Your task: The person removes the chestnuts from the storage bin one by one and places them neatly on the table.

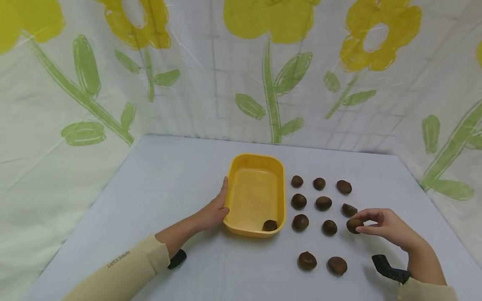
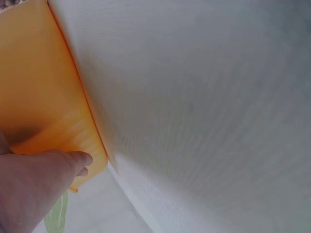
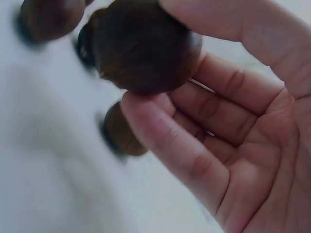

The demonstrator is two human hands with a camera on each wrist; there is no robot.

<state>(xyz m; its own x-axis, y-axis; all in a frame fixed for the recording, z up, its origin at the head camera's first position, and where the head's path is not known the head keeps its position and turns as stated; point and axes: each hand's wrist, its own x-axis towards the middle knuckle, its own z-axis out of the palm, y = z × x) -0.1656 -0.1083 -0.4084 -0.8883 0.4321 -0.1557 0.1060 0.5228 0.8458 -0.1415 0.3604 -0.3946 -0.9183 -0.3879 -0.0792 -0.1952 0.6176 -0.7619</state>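
Note:
At the left side of the yellow tray (image 1: 256,192), my left hand (image 1: 211,213) rests against the outer wall with its fingers extended. The left wrist view shows those fingers (image 2: 80,162) on the tray's wall. One chestnut (image 1: 269,225) lies inside the tray at its near right corner. My right hand (image 1: 391,228) pinches another chestnut (image 1: 354,225) between thumb and fingertips, close over the table; it fills the top of the right wrist view (image 3: 146,46). Just beyond it lies a chestnut (image 1: 349,210) in the right-hand column.
Several chestnuts stand in loose rows right of the tray, such as one chestnut (image 1: 299,201) close to its wall. Two more, a left chestnut (image 1: 306,261) and a right chestnut (image 1: 337,266), lie nearer me. A flower-painted curtain (image 1: 203,83) hangs behind the white table (image 1: 169,167).

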